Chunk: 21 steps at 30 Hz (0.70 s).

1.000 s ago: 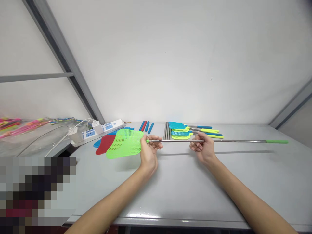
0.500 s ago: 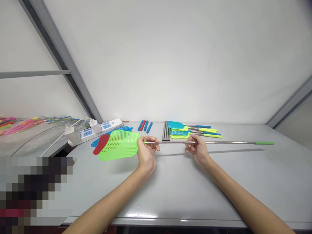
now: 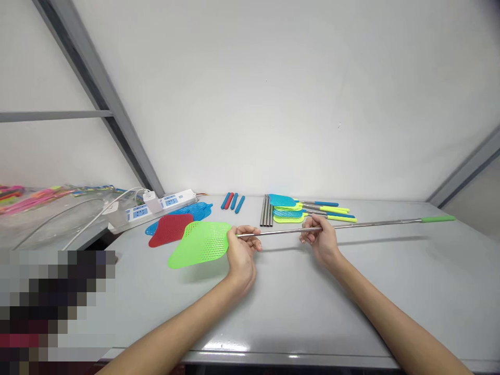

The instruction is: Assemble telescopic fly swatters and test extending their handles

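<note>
A green fly swatter with an extended metal telescopic rod is held above the grey table. My left hand is closed around the rod just beside the perforated head. Farther along the rod, my right hand pinches it near the middle. The green grip sticks out to the far right, tilted slightly up. Behind the green head lie a red swatter head and blue swatter heads.
Several blue and red grips lie near the wall, beside upright-pointing metal tubes. Blue and yellow swatters are piled right of them. A white power strip with cables lies at the left; wrapped colourful items are beyond it.
The swatter has shifted to the right with both hands. Its head has dropped and turned to a flatter angle, while the grip end has risen. More of the red head shows.
</note>
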Each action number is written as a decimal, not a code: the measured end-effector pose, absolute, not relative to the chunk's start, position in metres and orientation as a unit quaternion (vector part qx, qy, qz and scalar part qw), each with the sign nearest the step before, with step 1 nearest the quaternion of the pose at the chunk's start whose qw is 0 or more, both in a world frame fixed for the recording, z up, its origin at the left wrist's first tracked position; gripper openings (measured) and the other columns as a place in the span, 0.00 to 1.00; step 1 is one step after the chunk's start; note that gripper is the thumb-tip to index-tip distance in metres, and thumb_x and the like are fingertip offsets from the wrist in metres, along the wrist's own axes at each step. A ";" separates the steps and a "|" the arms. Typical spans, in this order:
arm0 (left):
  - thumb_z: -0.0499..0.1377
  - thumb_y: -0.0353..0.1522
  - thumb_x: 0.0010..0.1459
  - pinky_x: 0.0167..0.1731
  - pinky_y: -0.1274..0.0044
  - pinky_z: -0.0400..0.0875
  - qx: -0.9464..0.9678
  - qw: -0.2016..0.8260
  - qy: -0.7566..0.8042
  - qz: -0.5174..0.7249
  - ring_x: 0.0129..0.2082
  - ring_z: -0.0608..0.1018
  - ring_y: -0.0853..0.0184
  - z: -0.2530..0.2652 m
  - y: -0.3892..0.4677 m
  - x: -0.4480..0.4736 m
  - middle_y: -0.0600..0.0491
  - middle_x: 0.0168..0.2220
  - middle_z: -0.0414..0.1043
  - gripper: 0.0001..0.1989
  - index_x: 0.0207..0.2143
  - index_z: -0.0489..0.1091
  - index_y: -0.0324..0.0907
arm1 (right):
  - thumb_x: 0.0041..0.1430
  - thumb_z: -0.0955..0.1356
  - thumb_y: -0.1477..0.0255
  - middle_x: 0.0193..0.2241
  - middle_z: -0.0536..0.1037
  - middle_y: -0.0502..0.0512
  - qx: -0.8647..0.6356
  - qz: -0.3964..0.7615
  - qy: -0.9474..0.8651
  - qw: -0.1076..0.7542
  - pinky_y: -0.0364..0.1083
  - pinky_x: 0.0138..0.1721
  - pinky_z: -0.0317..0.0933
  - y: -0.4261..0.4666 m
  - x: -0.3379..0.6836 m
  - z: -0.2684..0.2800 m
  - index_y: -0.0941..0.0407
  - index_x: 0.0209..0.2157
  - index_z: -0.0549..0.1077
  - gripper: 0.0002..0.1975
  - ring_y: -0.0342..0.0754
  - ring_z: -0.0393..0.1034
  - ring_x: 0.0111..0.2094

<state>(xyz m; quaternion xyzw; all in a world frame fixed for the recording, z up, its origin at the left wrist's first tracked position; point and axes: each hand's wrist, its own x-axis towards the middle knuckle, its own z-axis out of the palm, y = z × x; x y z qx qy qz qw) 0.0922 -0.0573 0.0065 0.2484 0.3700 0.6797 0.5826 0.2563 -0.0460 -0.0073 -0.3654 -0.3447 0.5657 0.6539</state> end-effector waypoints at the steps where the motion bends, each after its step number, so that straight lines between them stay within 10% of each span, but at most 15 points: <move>1: 0.43 0.38 0.49 0.14 0.80 0.57 0.248 0.581 0.370 0.681 0.11 0.62 0.75 0.006 -0.057 0.092 0.55 0.19 0.66 0.13 0.21 0.59 0.39 | 0.51 0.57 0.67 0.07 0.53 0.46 -0.363 0.568 -0.345 0.653 0.41 0.17 0.52 -0.046 0.256 -0.008 0.58 0.12 0.63 0.18 0.38 0.47 0.11; 21: 0.43 0.38 0.49 0.12 0.80 0.56 0.209 0.546 0.396 0.708 0.08 0.62 0.75 -0.010 -0.066 0.095 0.55 0.17 0.65 0.14 0.19 0.60 0.39 | 0.52 0.56 0.67 0.10 0.54 0.46 -0.325 0.640 -0.318 0.619 0.42 0.17 0.51 -0.053 0.243 -0.018 0.58 0.12 0.62 0.19 0.38 0.46 0.13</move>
